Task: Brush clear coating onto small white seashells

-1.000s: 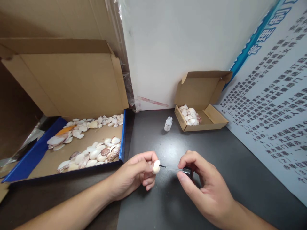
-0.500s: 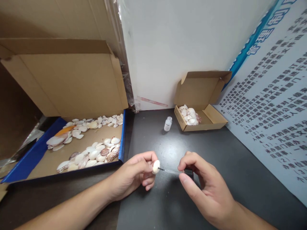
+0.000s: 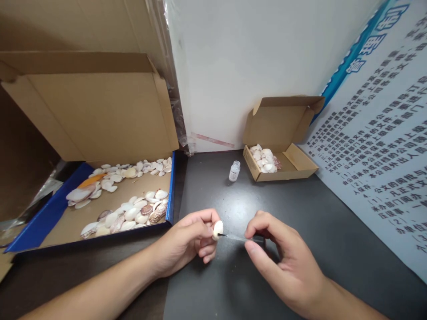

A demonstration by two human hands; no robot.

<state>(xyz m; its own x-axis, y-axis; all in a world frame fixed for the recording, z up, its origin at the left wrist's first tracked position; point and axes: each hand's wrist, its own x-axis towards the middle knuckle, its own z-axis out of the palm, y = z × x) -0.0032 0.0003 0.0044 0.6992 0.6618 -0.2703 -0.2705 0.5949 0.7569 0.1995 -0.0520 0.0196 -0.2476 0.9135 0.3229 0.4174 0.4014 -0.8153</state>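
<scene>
My left hand [image 3: 190, 240] pinches a small white seashell [image 3: 218, 230] between thumb and fingers, just above the dark table. My right hand [image 3: 283, 262] grips the black cap of a thin brush applicator [image 3: 238, 238], and its dark tip touches the shell. A small clear open bottle [image 3: 234, 171] stands farther back, in the middle. Left of my hands lies a large open cardboard box with a blue rim [image 3: 171, 186], holding several shells. A small open cardboard box [image 3: 296, 162] at the back right also holds several shells.
The dark table top [image 3: 300, 209] runs from the large box to a printed poster [image 3: 383, 155] leaning at the right. A white wall panel [image 3: 250, 66] closes the back. The large box's lid [image 3: 90, 106] stands up at the left.
My right hand has shifted slightly left and its fingers now cover more of the cap. The brush tip stays on the shell. The view has dropped a little.
</scene>
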